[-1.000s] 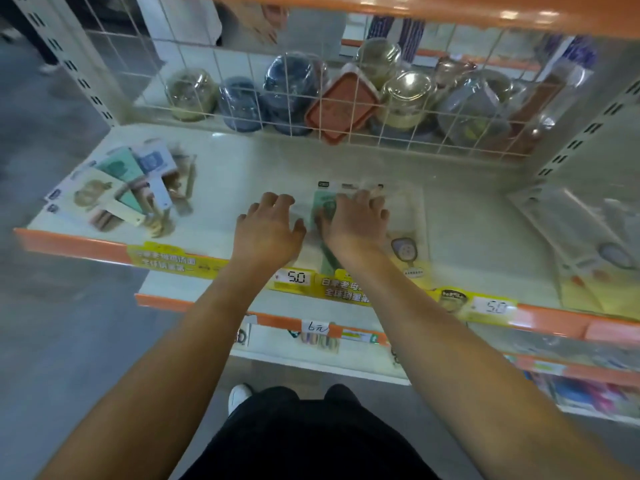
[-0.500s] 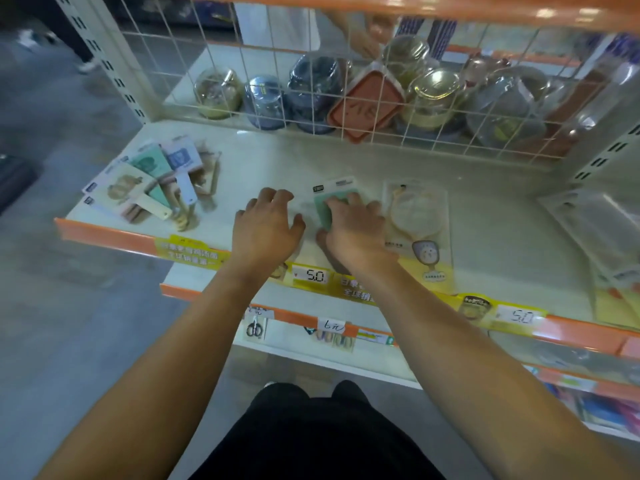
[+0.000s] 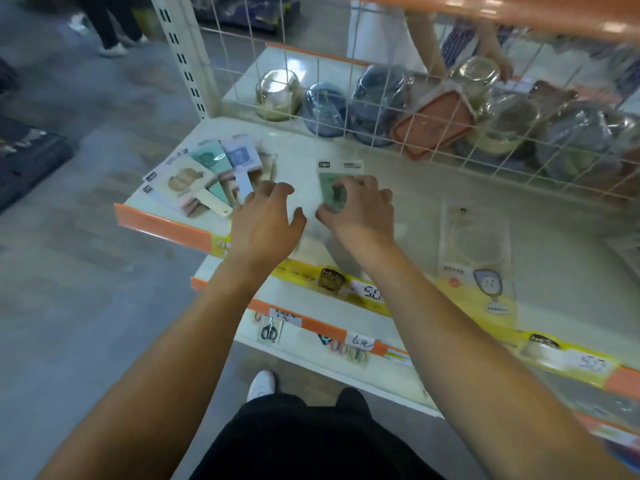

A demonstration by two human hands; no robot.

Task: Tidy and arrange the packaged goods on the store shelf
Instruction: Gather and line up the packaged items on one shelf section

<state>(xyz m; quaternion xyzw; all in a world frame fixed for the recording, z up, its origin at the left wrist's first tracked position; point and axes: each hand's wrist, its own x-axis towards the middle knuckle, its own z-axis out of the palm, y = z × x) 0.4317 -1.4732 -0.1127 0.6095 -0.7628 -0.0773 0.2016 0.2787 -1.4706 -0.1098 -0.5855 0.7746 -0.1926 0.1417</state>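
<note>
- White wire fence (image 3: pixel 381 109) runs along the back edge of our shelf (image 3: pixel 398 188). Behind it sit clear bowls (image 3: pixel 277 95) and an orange box (image 3: pixel 433 124), all in plastic wrap.
- Near the left corner lies a heap of little packs (image 3: pixel 204 174).
- Our right hand (image 3: pixel 360 213) curls its fingers on the green pack (image 3: pixel 332 192), in the middle of the shelf.
- Our left hand (image 3: pixel 266 220) sits just beside it, fingers bent loose, holding nothing.
- A yellow pack (image 3: pixel 478 268) lies by the front edge.
</note>
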